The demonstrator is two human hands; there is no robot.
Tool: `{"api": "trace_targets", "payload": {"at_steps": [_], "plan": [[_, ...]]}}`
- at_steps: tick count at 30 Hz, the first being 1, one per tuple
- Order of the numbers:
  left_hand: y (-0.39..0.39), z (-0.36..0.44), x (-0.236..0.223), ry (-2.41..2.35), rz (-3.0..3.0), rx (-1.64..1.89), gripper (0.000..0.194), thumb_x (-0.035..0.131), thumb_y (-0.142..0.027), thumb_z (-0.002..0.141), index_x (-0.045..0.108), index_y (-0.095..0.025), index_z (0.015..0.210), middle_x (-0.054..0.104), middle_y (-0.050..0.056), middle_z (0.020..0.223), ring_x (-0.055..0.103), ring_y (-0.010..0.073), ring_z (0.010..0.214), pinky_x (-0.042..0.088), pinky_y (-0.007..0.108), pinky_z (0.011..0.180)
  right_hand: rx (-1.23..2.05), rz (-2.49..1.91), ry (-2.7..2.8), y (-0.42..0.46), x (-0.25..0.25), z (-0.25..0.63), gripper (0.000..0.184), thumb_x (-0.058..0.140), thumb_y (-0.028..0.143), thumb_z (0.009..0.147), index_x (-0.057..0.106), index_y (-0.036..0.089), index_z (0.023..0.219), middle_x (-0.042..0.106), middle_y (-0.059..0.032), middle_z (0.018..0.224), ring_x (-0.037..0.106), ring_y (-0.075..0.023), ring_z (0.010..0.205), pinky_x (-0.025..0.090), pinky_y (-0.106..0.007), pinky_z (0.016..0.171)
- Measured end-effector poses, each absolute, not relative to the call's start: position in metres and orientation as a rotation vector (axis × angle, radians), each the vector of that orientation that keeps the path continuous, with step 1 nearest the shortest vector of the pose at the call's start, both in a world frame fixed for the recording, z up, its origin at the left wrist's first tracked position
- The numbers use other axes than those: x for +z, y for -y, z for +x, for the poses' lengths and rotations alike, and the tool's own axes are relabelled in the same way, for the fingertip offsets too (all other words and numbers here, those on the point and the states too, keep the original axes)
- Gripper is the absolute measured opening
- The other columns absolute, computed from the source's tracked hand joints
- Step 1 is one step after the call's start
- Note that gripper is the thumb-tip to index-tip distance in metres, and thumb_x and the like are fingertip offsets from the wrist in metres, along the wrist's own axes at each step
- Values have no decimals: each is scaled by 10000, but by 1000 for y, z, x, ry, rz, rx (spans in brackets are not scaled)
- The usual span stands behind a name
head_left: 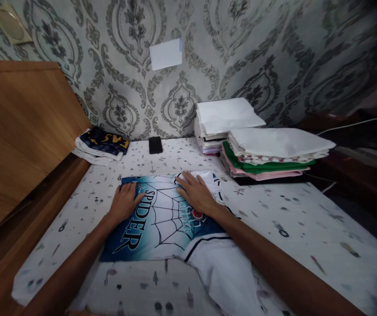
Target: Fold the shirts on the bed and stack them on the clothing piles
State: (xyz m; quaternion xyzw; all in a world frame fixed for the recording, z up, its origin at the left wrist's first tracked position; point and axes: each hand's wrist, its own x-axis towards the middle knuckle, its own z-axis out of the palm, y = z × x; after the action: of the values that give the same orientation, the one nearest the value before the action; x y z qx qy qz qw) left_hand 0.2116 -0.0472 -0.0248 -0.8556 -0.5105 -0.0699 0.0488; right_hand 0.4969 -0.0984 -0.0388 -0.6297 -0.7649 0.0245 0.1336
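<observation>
A blue and white T-shirt point(170, 219) with a spider web print and the word SPIDER lies spread sideways on the patterned sheet. Its hem end points left, and one white sleeve point(223, 267) stretches toward me. My left hand point(125, 201) rests flat on the shirt near the hem, fingers extended. Near the far sleeve, my right hand point(196, 192) lies on the cloth with its fingers spread. The far sleeve is folded in over the shirt and partly covered by the right hand. Neither hand grips anything that I can see.
Two stacks of folded clothes point(275, 147) point(229, 115) stand at the back right. A dark folded garment point(104, 141) lies on white cloth at the back left, with a black phone-like object point(156, 145) nearby. A wooden panel point(20, 131) borders the left; patterned wallpaper point(178, 105) rises behind.
</observation>
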Motion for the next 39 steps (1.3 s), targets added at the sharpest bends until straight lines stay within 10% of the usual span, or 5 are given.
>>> {"api": "trace_targets", "payload": {"at_steps": [5, 17, 28, 39], "plan": [[42, 206, -3, 1530, -2394, -210, 269, 406, -261, 962, 601, -167, 1123, 626, 158, 1123, 560, 318, 1041, 453, 443, 866, 62, -1817, 2205, 97, -43, 499, 523, 349, 442, 1024, 391, 263, 1513, 338, -132, 1594, 259, -300, 1489, 250, -578, 1168], [28, 200, 11, 1356, -2402, 131, 382, 348, -45, 884, 665, -99, 1090, 670, 206, 1109, 582, 358, 1081, 410, 511, 900, 207, -1890, 2232, 99, -28, 495, 560, 337, 484, 1022, 402, 216, 1510, 284, -151, 1613, 177, -317, 1510, 177, -577, 1188], [25, 243, -32, 1432, -2805, -7, 734, 250, -588, 986, 297, -103, 1535, 276, 163, 1614, 231, 283, 1506, 265, 476, 1188, 222, -2078, 2071, 100, -21, 520, 597, 332, 509, 1016, 365, 201, 1526, 266, -157, 1619, 162, -297, 1516, 133, -562, 1203], [21, 233, -39, 1478, -2761, -36, 737, 209, -565, 991, 286, -82, 1542, 251, 148, 1621, 197, 270, 1516, 223, 483, 1208, 114, -1755, 1873, 125, -34, 556, 448, 351, 347, 1002, 611, 140, 1302, 523, -165, 1459, 446, -272, 1385, 346, -460, 1148]]}}
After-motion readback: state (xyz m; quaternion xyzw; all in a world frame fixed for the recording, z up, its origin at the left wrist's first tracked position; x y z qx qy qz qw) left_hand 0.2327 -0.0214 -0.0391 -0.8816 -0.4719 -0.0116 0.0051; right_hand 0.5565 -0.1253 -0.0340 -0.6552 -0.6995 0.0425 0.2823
